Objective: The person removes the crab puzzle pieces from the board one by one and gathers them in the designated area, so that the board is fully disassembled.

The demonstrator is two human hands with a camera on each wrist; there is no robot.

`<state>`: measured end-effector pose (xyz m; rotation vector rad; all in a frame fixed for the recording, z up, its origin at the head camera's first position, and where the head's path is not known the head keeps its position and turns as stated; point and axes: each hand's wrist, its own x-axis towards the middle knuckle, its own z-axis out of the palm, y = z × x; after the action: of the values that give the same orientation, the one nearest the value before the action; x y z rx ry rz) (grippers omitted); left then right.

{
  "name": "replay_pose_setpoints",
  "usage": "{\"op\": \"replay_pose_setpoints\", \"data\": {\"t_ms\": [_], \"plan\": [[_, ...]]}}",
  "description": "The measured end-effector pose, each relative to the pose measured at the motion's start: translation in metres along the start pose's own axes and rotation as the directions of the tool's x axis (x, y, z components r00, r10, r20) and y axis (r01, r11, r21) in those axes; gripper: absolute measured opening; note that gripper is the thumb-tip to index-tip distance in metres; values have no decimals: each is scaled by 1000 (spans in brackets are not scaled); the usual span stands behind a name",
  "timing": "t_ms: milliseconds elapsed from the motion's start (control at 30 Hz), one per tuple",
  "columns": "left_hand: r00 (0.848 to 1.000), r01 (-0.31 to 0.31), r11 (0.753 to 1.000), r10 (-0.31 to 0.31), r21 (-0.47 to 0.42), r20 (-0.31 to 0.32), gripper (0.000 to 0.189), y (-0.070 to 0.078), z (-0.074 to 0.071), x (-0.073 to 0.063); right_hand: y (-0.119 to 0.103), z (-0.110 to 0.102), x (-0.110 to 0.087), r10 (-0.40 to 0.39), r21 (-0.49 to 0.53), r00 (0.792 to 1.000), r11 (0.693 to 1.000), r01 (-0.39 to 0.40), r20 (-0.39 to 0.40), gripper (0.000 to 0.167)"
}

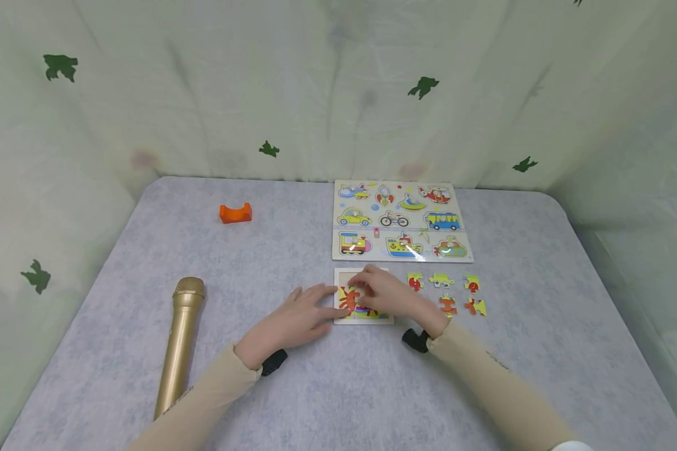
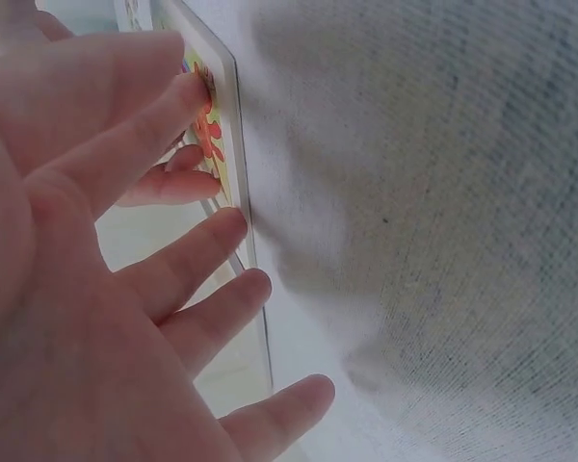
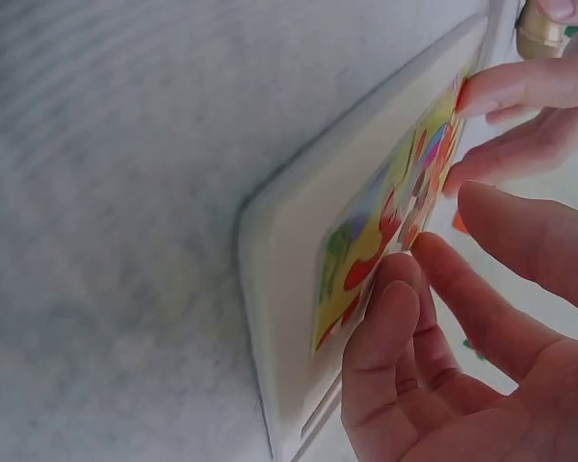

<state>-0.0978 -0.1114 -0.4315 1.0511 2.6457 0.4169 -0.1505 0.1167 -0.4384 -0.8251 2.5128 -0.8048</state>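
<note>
Grey tabletop (image 1: 338,388), white-rimmed tray (image 3: 279,250) with jigsaw pieces (image 3: 366,245) inside, right hand (image 1: 388,293) above.

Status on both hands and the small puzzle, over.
Left hand touching small puzzle at its left. Right hand over it, partly blocking view. Puzzle incomplete; five loose pieces at right.

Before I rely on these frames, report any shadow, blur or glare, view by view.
Head: soft, fairly even light, the vehicle board readable, the loose puzzle pieces small but distinct; left wrist: soft shadows on the tabletop beside the left hand; right wrist: the tabletop looks smeared at far left, no strong glare on the puzzle tray.
</note>
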Motion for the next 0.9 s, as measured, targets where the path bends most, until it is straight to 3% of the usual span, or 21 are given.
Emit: {"op": "replay_pose_setpoints", "data": {"t_ms": [367, 633, 900], "plan": [[1000, 11, 1000, -11, -11, 6, 35, 2, 0, 0, -3, 6, 7, 32, 80, 999, 996, -30, -24, 21], [1000, 22, 999, -21, -23, 12, 35, 4, 0, 1, 0, 9, 9, -55, 206, 997, 976, 66, -57, 18], [1000, 23, 1000, -23, -5, 7, 34, 6, -3, 1, 4, -5, 2, 34, 245, 988, 969, 3, -147, 18]]}}
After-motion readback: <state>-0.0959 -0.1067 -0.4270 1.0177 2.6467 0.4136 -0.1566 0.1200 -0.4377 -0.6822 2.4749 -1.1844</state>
